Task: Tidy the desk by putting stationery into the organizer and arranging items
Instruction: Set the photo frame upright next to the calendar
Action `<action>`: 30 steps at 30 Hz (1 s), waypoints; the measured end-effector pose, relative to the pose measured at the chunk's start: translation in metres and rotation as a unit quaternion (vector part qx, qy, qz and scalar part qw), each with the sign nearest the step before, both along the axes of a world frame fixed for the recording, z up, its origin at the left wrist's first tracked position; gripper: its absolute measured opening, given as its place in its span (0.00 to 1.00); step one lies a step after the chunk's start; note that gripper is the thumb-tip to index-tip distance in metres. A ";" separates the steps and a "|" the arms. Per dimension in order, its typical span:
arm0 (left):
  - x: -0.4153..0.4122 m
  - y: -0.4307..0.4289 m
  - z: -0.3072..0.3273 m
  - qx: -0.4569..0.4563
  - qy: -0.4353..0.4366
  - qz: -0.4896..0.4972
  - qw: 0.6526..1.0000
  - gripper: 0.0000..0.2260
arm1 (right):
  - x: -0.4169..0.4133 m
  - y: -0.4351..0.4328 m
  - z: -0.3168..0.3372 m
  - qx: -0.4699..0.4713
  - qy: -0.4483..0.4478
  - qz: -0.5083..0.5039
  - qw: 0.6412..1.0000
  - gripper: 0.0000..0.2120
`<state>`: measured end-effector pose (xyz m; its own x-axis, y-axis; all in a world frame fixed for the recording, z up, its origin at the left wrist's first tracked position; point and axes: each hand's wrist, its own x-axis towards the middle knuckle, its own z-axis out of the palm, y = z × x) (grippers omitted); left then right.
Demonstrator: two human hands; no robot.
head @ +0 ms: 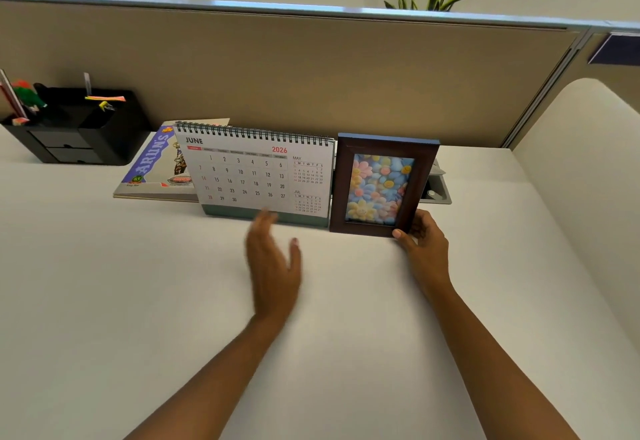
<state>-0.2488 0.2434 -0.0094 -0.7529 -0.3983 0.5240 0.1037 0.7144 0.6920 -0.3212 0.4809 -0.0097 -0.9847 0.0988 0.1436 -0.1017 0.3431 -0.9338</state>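
A dark brown photo frame with a flower picture stands upright on the white desk, right of a spiral desk calendar showing June 2026. My right hand grips the frame's lower right corner, thumb on the front. My left hand hovers blurred above the desk just in front of the calendar's base, fingers straight, holding nothing. A black desk organizer sits at the far left with pens, a ruler and sticky notes in it. A notebook lies flat behind the calendar.
A beige partition wall runs along the back of the desk. A grey cable tray is set into the desk behind the frame. A white rounded divider rises at the right. Plants show above the partition.
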 end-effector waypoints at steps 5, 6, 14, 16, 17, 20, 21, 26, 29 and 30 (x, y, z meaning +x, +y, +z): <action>-0.024 -0.096 -0.003 0.115 -0.058 0.175 0.976 0.26 | -0.001 -0.001 0.000 0.005 0.004 0.001 1.000 0.17; -0.027 -0.105 0.000 0.148 -0.083 0.163 0.972 0.26 | -0.001 -0.001 0.000 0.005 0.004 0.001 1.000 0.17; -0.036 -0.112 0.002 0.183 -0.110 0.098 0.972 0.20 | 0.000 -0.003 0.001 0.014 0.005 -0.002 1.000 0.17; -0.035 -0.110 0.000 0.183 -0.111 0.104 0.971 0.19 | 0.001 -0.003 0.002 0.016 0.002 -0.005 1.000 0.16; -0.034 -0.110 0.000 0.181 -0.111 0.107 0.971 0.20 | 0.001 -0.004 0.002 0.017 0.001 -0.006 1.000 0.16; -0.033 -0.108 -0.001 0.172 -0.113 0.106 0.973 0.20 | 0.000 -0.004 0.003 0.021 -0.001 -0.017 1.000 0.18; -0.033 -0.108 -0.002 0.168 -0.115 0.108 0.973 0.20 | 0.000 -0.005 0.003 0.021 -0.002 -0.021 1.000 0.18; -0.033 -0.106 -0.007 0.133 -0.135 0.123 0.974 0.22 | 0.000 -0.006 0.003 0.023 -0.008 -0.041 0.999 0.19; -0.033 -0.105 -0.008 0.127 -0.135 0.121 0.975 0.22 | 0.001 -0.006 0.004 0.024 -0.007 -0.043 0.999 0.19; -0.033 -0.105 -0.008 0.126 -0.134 0.121 0.976 0.22 | 0.001 -0.006 0.004 0.023 -0.007 -0.043 0.999 0.19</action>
<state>-0.2821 0.1380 -0.0176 -0.7175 -0.6717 0.1845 -0.2547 0.4994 0.8281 -0.3203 0.4748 -0.0054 -0.9749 0.1766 0.1358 -0.0566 0.3932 -0.9177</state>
